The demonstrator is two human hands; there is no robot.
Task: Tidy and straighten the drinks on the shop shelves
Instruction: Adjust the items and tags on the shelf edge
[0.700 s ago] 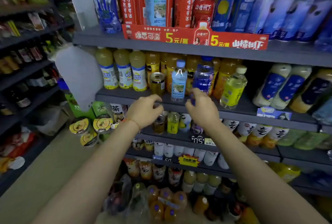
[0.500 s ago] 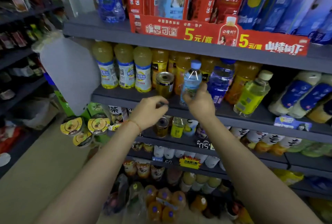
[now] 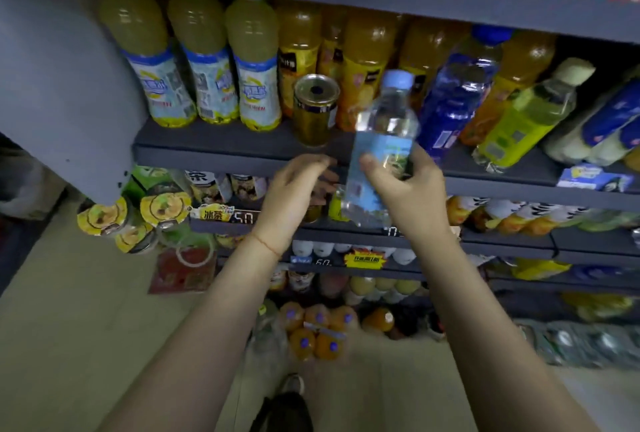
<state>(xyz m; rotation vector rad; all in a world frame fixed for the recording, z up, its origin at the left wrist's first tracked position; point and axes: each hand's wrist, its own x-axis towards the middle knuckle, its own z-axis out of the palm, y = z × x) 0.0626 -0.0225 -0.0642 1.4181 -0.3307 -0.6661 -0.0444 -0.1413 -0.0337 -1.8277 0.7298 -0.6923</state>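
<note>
My right hand [image 3: 410, 189] grips a small clear water bottle [image 3: 384, 133] with a light blue cap and label, holding it off the shelf in front of the shelf edge. My left hand [image 3: 294, 192] hovers just left of the bottle with fingers loosely curled, holding nothing. On the grey shelf [image 3: 221, 140] behind stand a gold can [image 3: 313, 109], a dark blue bottle [image 3: 453, 99] and a tilted yellow-green bottle [image 3: 519, 119]. Rows of yellow and orange drink bottles [image 3: 207, 60] fill the back.
A grey rounded object [image 3: 65, 85] juts out at the left of the shelf. Lower shelves [image 3: 519, 241] hold more bottles and cans, with yellow-lidded cups [image 3: 162, 206] at the left. Packs of orange bottles [image 3: 318, 331] sit on the floor by my foot.
My right hand took hold of the water bottle and lifted it off the shelf toward me. The camera moved closer to the shelf. My left hand stayed near the shelf edge.
</note>
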